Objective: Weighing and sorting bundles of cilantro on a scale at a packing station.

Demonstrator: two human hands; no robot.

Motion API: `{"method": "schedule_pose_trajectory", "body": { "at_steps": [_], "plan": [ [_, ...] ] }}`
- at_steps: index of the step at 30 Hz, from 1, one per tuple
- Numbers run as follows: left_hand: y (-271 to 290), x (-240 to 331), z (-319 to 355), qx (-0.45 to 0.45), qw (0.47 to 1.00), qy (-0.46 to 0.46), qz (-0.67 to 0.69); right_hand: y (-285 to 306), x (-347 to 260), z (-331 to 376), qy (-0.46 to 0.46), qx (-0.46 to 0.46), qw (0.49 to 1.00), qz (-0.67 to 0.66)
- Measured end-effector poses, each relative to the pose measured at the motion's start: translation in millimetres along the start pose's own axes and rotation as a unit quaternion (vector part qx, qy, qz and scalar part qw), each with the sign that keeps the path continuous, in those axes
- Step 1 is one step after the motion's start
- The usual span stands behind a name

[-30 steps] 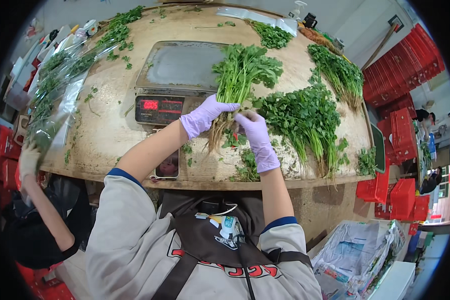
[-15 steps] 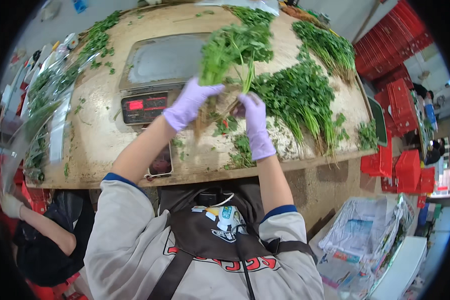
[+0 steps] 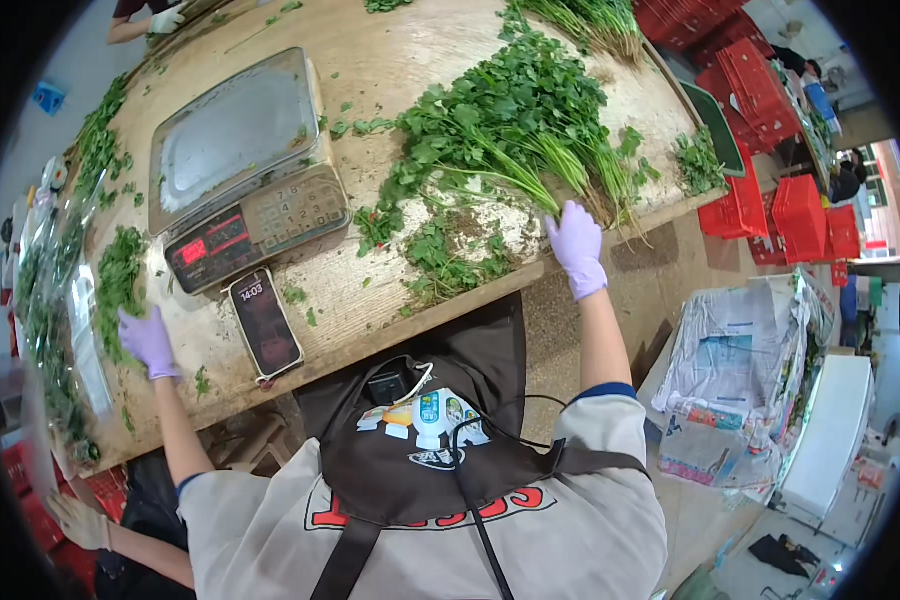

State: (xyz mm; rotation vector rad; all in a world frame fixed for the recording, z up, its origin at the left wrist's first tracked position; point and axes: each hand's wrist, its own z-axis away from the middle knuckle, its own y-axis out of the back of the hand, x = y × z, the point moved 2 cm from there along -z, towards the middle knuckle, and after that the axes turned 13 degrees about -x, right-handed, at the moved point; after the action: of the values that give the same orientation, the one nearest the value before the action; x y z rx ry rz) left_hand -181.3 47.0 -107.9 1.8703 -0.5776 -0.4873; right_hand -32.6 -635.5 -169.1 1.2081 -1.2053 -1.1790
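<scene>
My left hand (image 3: 148,342), in a lilac glove, is closed around the lower end of a small bunch of leafy green herbs (image 3: 120,283) at the table's left side. To the right, my gloved right hand (image 3: 576,243) grips the stem ends of herbs at the near edge of a large pile (image 3: 515,115). The pile has broad leaves, pale stems and stringy roots. Between my hands stands a flat-topped weighing scale (image 3: 235,130) with a red-lit display. A phone (image 3: 266,325) lies just in front of it.
Clear plastic (image 3: 45,330) with greens under it lines the left edge. Loose leaves (image 3: 455,262) and soil litter the wooden table (image 3: 370,300). Red crates (image 3: 800,215) and a paper-lined container (image 3: 725,370) stand at the right. Other people's gloved hands show at far left (image 3: 80,522) and top (image 3: 167,18).
My hands have separated from the table's middle. The left carried its bunch to the left side; the right moved over to the pile's stems. The view has turned, showing the scale and phone fully.
</scene>
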Motion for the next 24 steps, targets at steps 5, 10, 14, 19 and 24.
{"method": "schedule_pose_trajectory", "body": {
  "at_steps": [5, 10, 14, 19, 24],
  "plan": [
    [86.7, 192.6, 143.6, -0.332, 0.645, -0.330, 0.604, 30.9, -52.9, 2.2, 0.063, -0.058, 0.960, -0.267],
    [101.6, 347.9, 249.4, -0.783, 0.071, 0.067, 0.614, 65.8, -74.2, 13.9, 0.113, -0.131, 0.935, -0.311],
    [79.0, 399.4, 269.0, -0.750, 0.096, 0.069, 0.651, 53.4, -10.8, -24.9, -0.038, 0.066, 0.993, 0.086],
    [63.1, 403.0, 282.3, -0.771, 0.056, -0.040, 0.633, -1.3, 33.6, -63.1, -0.063, -0.037, 0.997, -0.029],
    [63.2, 394.7, 288.6, -0.762, 0.081, -0.032, 0.642, 16.4, 12.4, -57.2, -0.062, -0.163, 0.921, -0.349]
  ]
}}
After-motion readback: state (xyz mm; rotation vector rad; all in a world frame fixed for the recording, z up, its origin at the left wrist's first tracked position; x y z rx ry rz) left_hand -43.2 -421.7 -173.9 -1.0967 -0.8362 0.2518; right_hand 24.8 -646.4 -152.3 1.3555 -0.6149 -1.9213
